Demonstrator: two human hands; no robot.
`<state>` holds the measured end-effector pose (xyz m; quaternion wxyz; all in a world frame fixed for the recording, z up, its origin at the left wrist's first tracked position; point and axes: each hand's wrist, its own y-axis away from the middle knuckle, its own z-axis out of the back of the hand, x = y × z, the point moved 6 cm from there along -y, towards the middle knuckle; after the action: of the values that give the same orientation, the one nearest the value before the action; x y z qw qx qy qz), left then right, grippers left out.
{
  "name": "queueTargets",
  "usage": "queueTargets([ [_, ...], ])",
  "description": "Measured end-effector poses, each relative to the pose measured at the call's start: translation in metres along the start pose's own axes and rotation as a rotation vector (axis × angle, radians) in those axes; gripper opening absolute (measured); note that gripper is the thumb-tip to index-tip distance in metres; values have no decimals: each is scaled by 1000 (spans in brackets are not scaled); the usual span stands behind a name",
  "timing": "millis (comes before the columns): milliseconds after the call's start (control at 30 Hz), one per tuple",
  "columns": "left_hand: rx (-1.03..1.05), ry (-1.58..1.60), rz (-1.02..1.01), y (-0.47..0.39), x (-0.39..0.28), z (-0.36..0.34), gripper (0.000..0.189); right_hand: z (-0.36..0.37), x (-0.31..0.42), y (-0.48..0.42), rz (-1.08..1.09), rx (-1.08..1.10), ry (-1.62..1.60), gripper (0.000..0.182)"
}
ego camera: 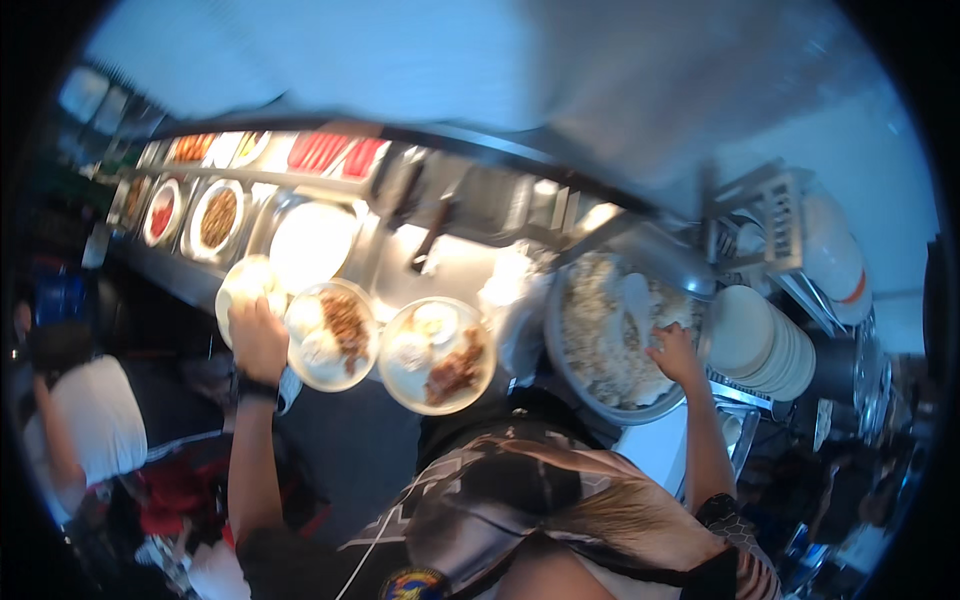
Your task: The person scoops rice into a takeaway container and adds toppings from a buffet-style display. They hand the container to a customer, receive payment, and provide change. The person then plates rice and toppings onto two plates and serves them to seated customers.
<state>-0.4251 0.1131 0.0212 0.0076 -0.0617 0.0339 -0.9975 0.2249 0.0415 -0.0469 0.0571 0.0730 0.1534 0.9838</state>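
Note:
My left hand is at the leftmost plate, its fingers over the near part; the grip is partly hidden. Beside it stand a middle plate and a right plate, both with rounded white mounds and browned meat pieces. My right hand reaches over a large round tub of rice, fingers spread, near a pale scoop or paddle lying on the rice. Nothing shows between its fingers.
A stack of plates stands right of the tub, below a metal rack. Food trays line the back left, with dark-handled utensils beside them. A person in a white shirt is at the far left.

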Motion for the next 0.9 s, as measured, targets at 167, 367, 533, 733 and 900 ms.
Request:
queueTargets([
  [167,681,1247,-355,49,-264,86,14,144,-24,-47,-58,324,-651,28],
  [367,418,1427,-933,87,-531,50,14,82,-94,-269,427,-415,-213,46],
  [533,253,1433,-661,97,-515,54,22,41,-84,-297,246,57,-411,49],
  [733,28,1280,320,137,-290,13,14,86,-35,-153,380,-357,-247,30],
  [900,49,1348,1113,234,-125,-102,21,71,-11,-54,548,-632,-218,29],
])
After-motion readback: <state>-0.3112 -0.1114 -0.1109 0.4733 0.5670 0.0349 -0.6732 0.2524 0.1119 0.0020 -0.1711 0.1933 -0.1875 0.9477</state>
